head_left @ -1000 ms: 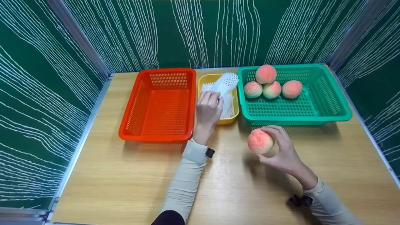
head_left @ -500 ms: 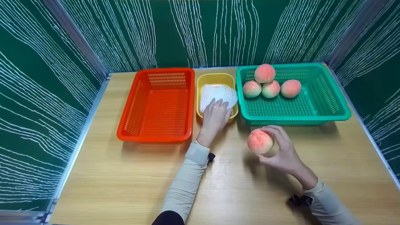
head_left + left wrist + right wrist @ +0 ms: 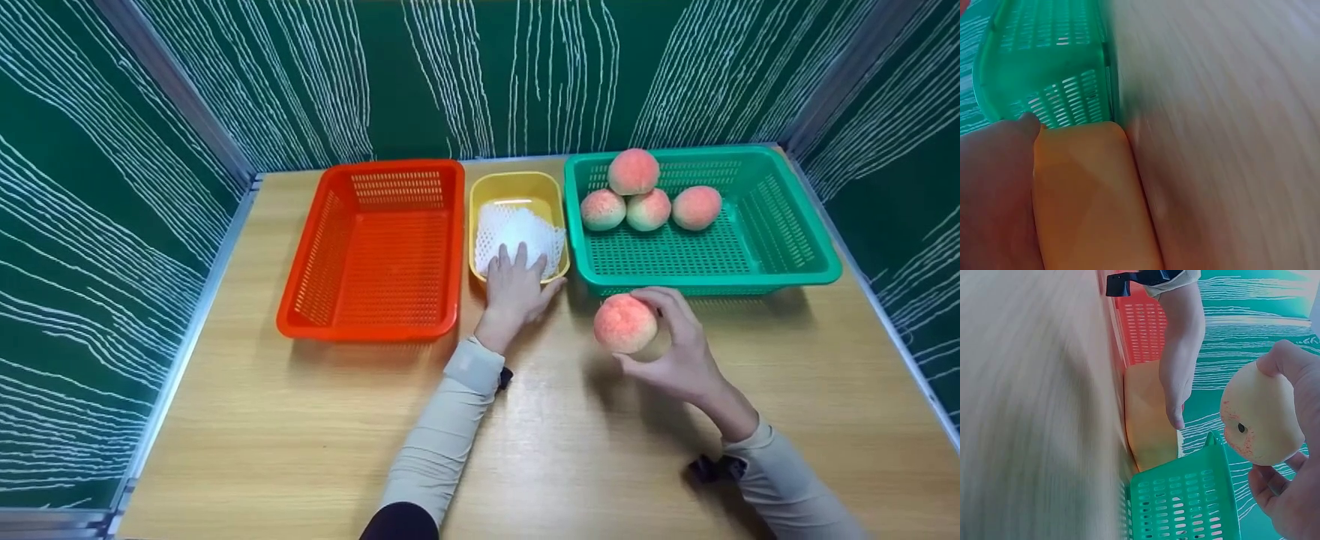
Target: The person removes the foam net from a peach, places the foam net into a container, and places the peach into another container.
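The right hand (image 3: 679, 360) cups a peach (image 3: 625, 323) just right of the yellow basket (image 3: 516, 187), where the left hand (image 3: 516, 289), fingers spread, presses the foam nets (image 3: 517, 229).

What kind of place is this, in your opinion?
Probably a staged recording booth, not a kitchen or shop: green patterned walls close in a small wooden table, and three plastic baskets sit in a neat row, the green basket holding peaches.
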`<action>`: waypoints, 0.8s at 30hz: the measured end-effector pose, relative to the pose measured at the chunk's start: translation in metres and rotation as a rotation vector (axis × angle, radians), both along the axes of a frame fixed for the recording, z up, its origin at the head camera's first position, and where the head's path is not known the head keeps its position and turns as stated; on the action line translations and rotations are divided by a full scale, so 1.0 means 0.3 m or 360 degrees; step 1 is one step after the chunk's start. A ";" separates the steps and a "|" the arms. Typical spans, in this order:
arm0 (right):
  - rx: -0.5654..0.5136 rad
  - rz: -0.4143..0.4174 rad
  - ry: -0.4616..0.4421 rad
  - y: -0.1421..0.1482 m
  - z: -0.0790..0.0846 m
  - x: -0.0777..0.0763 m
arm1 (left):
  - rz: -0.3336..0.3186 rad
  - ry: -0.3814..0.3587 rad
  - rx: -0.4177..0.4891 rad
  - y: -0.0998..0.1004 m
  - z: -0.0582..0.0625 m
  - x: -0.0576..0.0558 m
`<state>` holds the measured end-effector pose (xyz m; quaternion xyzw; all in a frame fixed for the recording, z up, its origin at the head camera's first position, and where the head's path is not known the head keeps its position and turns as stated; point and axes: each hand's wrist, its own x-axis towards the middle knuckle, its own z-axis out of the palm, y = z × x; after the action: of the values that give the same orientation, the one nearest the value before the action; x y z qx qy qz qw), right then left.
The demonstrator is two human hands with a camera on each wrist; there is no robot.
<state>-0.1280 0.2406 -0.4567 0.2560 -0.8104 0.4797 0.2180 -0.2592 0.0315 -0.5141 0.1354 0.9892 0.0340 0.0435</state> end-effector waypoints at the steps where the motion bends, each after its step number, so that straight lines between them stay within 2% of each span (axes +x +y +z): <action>1: -0.0003 -0.0011 -0.0007 0.001 0.001 -0.002 | -0.0005 0.0002 -0.0011 0.000 0.000 0.000; 5: -0.0007 -0.0043 -0.0038 0.006 0.006 -0.008 | -0.0037 0.0049 -0.0022 0.001 -0.004 -0.001; 11: -0.0025 -0.0037 -0.0030 0.013 0.012 -0.025 | -0.0105 0.0227 0.0174 -0.006 0.008 0.009; 15: -0.0027 -0.0042 0.0039 0.013 0.030 -0.050 | -0.0192 0.0483 0.0285 -0.010 0.029 0.025; 19: -0.0010 -0.0068 0.0099 0.016 0.066 -0.078 | -0.0300 0.0710 0.0452 -0.006 0.043 0.050; 24: -0.0030 -0.0144 0.0138 0.018 0.122 -0.113 | -0.0529 0.0755 0.0739 0.018 0.073 0.081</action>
<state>-0.1620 0.2460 -0.4200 0.2375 -0.8064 0.4655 0.2768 -0.2348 0.0370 -0.4923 0.3046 0.9023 0.2176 -0.2140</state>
